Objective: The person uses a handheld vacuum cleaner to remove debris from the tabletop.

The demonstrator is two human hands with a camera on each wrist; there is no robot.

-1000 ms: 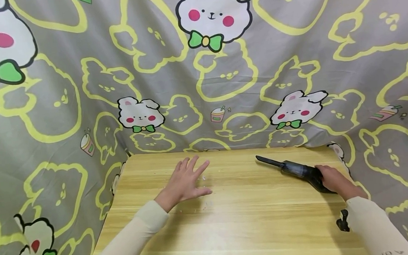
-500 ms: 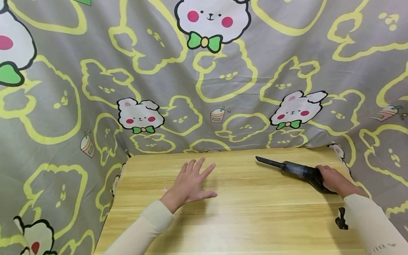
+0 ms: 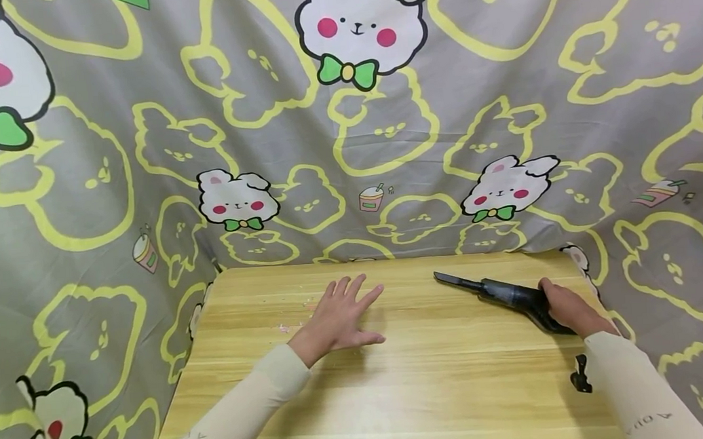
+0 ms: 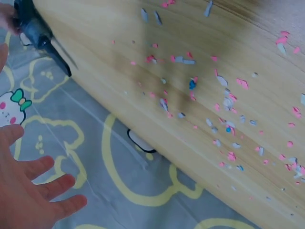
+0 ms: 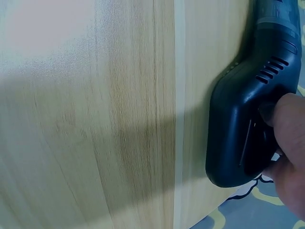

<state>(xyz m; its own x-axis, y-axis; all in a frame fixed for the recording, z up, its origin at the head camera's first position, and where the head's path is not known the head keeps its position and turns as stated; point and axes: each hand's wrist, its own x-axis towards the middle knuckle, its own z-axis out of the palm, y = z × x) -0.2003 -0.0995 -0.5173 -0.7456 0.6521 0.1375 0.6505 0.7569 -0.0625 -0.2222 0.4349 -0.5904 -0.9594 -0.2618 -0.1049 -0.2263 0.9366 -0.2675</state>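
My right hand (image 3: 568, 306) grips the handle of a black handheld vacuum cleaner (image 3: 506, 294) at the table's right side. Its narrow nozzle (image 3: 456, 281) points left and toward the back. Up close in the right wrist view, the vacuum's rounded black body (image 5: 233, 119) has vent slots, and the thumb lies over the handle. With fingers spread, my left hand (image 3: 340, 315) hovers over the left half of the table, holding nothing. Small pink, white and blue paper scraps (image 4: 228, 102) lie scattered on the wood; in the head view the hand partly hides these scraps (image 3: 284, 329).
The light wood-grain table (image 3: 437, 390) ends at a back edge against a grey curtain (image 3: 297, 141) printed with rabbits and yellow outlines. The curtain also hangs along both sides. A small black piece (image 3: 579, 375) shows beside the right sleeve.
My left hand has moved to the right and slightly nearer, still spread, uncovering more scraps on its left. My right hand keeps its grip on the vacuum cleaner, nearly unmoved.
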